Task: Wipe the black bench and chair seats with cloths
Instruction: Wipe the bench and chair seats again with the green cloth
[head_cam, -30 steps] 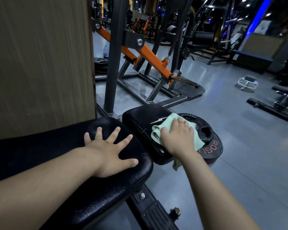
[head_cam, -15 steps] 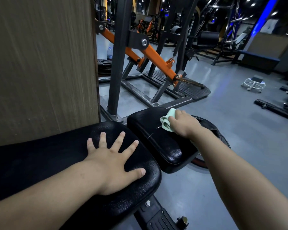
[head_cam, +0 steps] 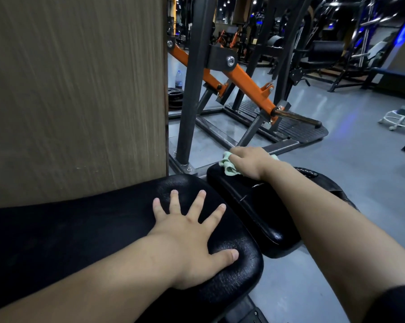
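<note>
In the head view, a single container can be made out: a clear water bottle [head_cam: 178,79] is stood upright on the grey floor [head_cam: 336,159] behind a stack of dark weight plates [head_cam: 176,97]; its contents cannot be told. The left hand [head_cam: 192,238] is laid flat, palm down, on the rounded end of the black bench [head_cam: 92,229], with the fingers straight and spread, the thumb turned out toward the near edge, and nothing grasped. The forearm is stretched in from the lower left along the padding. The right arm is reached forward from the lower right, a dark sleeve [head_cam: 393,304] being seen at its upper end, and it is carried across the separate black seat pad [head_cam: 262,213]. The right hand [head_cam: 248,162] is bent at the wrist at the far end of that pad, its fingers curled over a pale green cloth [head_cam: 229,166], which is held bunched against the far left corner of the pad. The bench is run lengthwise from the left of the picture toward the right, just beside a wood-grain panel [head_cam: 75,89]. The seat pad is set just beyond the bench's end, its long axis pointed away and slightly leftward. A weight plate [head_cam: 327,180] is partly seen under its right side. An orange-armed machine [head_cam: 243,82] is stood behind.
</note>
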Motion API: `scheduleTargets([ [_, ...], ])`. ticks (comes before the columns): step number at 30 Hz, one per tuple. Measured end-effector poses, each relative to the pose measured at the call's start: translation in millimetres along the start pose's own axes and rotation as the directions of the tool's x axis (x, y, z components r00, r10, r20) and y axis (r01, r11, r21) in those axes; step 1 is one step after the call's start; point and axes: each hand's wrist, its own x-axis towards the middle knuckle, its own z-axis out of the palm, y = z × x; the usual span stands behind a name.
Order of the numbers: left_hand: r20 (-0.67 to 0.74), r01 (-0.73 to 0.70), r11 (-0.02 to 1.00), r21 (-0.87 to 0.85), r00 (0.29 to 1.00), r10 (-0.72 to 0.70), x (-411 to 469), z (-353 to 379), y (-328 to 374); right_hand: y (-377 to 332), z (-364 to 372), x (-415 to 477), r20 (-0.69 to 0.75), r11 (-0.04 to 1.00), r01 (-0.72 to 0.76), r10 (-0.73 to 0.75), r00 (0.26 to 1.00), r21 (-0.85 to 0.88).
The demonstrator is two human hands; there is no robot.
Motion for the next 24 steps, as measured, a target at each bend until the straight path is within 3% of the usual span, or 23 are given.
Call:
scheduleTargets([
  [4,0.007,0.001,1.000,-0.003,1.000,-0.001,-0.4,-1.6,1.1,-6.6,2.1,1.2,0.003,0.997,0.074,-0.074,0.997,-0.005],
  [10,0.010,0.019,1.000,0.004,1.000,-0.019,-2.0,-1.7,2.4,-43.8,19.4,0.4,0.076,0.945,0.280,-0.271,0.960,-0.166],
  [19,0.058,0.034,0.999,-0.010,0.998,-0.033,-4.2,-8.1,3.9,-34.4,33.6,-21.1,-0.047,0.958,0.282,-0.285,0.958,-0.056],
  [24,0.060,0.039,0.999,0.007,0.997,-0.040,-4.7,-8.4,5.3,-14.2,39.4,-79.5,-0.079,0.983,0.183,-0.183,0.980,-0.011],
])
